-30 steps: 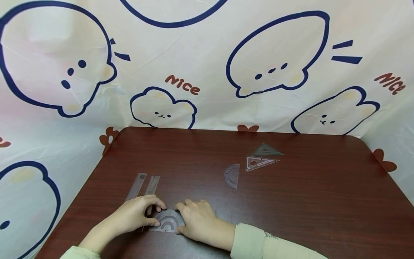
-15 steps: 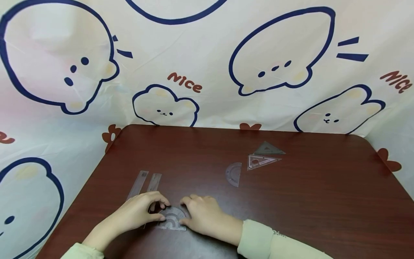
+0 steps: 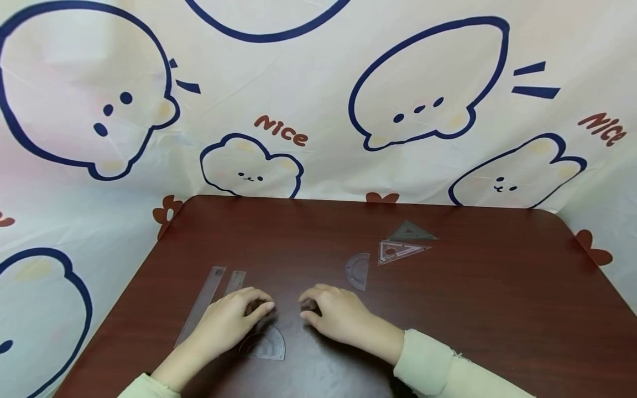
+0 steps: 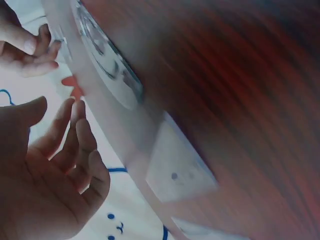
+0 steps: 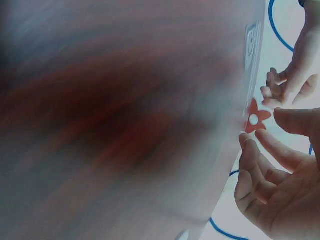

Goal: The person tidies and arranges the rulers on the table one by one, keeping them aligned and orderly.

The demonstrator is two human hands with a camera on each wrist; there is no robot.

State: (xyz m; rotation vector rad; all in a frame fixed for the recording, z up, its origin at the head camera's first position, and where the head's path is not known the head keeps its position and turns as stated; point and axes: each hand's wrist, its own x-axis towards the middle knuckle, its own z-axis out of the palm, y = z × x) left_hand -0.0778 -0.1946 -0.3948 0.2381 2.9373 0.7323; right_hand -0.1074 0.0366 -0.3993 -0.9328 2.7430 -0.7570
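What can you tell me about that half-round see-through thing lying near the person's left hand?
It is a protractor: a flat half-disc of clear, greyish plastic with printed degree marks along its curved edge and smaller arcs inside. It lies flat on the dark wooden table near the front edge, straight side towards the person, curve pointing away. The left hand partly covers its left end; whether they touch is unclear. The right hand is clear of it.

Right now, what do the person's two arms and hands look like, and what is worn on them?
Both hands are bare: the left hand and the right hand show no gloves, rings or watch. Each arm wears a pale cream long sleeve: the right sleeve ends in a slightly frayed cuff, and only the edge of the left sleeve is visible.
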